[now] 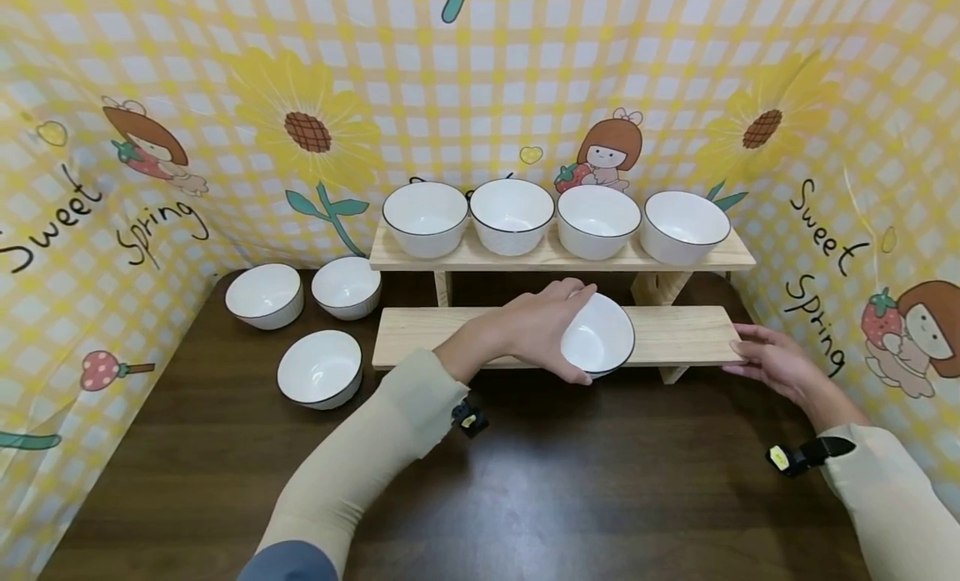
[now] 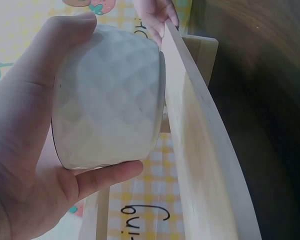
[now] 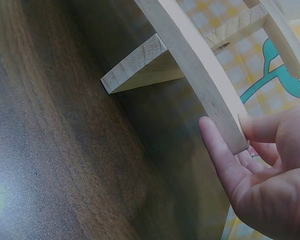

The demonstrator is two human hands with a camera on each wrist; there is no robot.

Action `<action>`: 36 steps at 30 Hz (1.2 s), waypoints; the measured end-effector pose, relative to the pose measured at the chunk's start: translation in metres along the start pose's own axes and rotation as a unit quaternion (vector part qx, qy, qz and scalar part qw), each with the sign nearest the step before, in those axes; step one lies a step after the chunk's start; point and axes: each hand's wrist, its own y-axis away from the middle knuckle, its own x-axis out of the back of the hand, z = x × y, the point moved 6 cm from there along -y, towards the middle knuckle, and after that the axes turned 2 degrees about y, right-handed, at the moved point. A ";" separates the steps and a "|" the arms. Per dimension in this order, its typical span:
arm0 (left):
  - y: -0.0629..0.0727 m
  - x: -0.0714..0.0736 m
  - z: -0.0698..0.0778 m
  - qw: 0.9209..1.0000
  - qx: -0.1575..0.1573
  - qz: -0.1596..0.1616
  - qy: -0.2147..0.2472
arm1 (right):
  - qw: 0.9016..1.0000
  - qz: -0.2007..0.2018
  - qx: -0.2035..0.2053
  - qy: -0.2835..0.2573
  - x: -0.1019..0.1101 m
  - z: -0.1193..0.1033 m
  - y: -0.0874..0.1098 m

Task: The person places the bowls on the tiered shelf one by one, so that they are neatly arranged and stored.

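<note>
My left hand (image 1: 543,323) grips a white bowl (image 1: 598,335) with a thin dark rim, thumb on one side and fingers on the other. In the left wrist view the faceted wall of this bowl (image 2: 110,97) faces the camera. Its base is at the lower board (image 2: 200,165) of a wooden two-tier shelf; I cannot tell whether they touch. My right hand (image 1: 776,364) pinches the right end of that lower board (image 1: 682,335). The right wrist view shows my right hand (image 3: 270,165) with fingers on both sides of the board's end.
On the upper board (image 1: 525,262) stand several white bowls in a row, the leftmost bowl (image 1: 425,220) near its end. Three more bowls, one a ribbed bowl (image 1: 321,368), sit on the dark wooden table (image 1: 525,498) at left. Checked cloth (image 1: 465,89) hangs behind and beside the shelf.
</note>
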 end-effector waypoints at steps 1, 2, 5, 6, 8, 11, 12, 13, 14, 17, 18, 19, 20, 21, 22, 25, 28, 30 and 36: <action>-0.003 -0.001 0.001 1.000 -0.002 0.001 -0.002 | 1.000 0.000 0.001 -0.005 0.000 0.000 0.000; -0.006 -0.002 0.003 1.000 -0.003 0.001 -0.004 | 1.000 -0.001 0.001 -0.008 0.000 0.000 0.000; -0.015 -0.003 0.007 1.000 -0.007 0.003 -0.011 | 1.000 0.000 0.002 -0.009 0.000 0.001 -0.001; -0.018 -0.004 0.009 1.000 -0.008 0.005 -0.015 | 1.000 0.001 0.002 -0.010 0.000 0.001 -0.001; -0.024 -0.004 0.011 1.000 -0.007 0.008 -0.021 | 1.000 0.002 0.003 -0.006 0.000 0.000 -0.001; -0.031 -0.007 0.018 1.000 -0.007 0.005 -0.017 | 1.000 0.003 0.001 -0.001 0.001 0.001 0.002; -0.034 -0.009 0.021 1.000 -0.009 0.001 -0.013 | 1.000 0.004 -0.001 0.000 0.002 0.002 0.003; -0.036 -0.011 0.023 1.000 -0.010 -0.003 -0.010 | 1.000 0.004 -0.003 0.002 0.002 0.003 0.004; -0.038 -0.013 0.026 1.000 -0.012 -0.006 -0.007 | 1.000 0.003 -0.004 0.002 0.002 0.004 0.005; -0.046 -0.014 0.033 1.000 -0.014 -0.008 -0.011 | 1.000 0.001 -0.003 0.002 0.002 0.004 0.005; -0.049 -0.013 0.035 1.000 -0.014 -0.006 -0.016 | 1.000 0.001 -0.002 -0.002 0.002 0.003 0.005; -0.051 -0.012 0.036 1.000 -0.013 -0.005 -0.022 | 1.000 -0.001 0.000 -0.004 0.002 0.002 0.004; -0.054 -0.011 0.038 1.000 -0.014 -0.003 -0.027 | 1.000 -0.002 0.002 -0.010 0.001 0.001 0.003; -0.057 -0.010 0.040 0.999 -0.014 -0.003 -0.033 | 1.000 -0.002 0.004 -0.018 0.001 0.000 0.002; -0.060 -0.009 0.042 0.999 -0.016 -0.003 -0.036 | 0.999 -0.004 0.004 -0.031 0.000 0.000 0.002; -0.070 -0.009 0.049 0.999 -0.018 -0.009 -0.042 | 0.998 -0.012 0.008 -0.062 0.000 -0.002 0.003; -0.079 -0.010 0.057 0.999 -0.018 -0.019 -0.047 | 0.995 -0.022 0.009 -0.094 -0.001 -0.003 0.004; -0.085 -0.012 0.062 0.998 -0.015 -0.028 -0.049 | 0.994 -0.030 0.012 -0.107 -0.002 -0.003 0.005; -0.100 -0.020 0.070 0.998 -0.003 -0.042 -0.047 | 0.991 -0.037 0.033 -0.122 -0.003 -0.001 0.004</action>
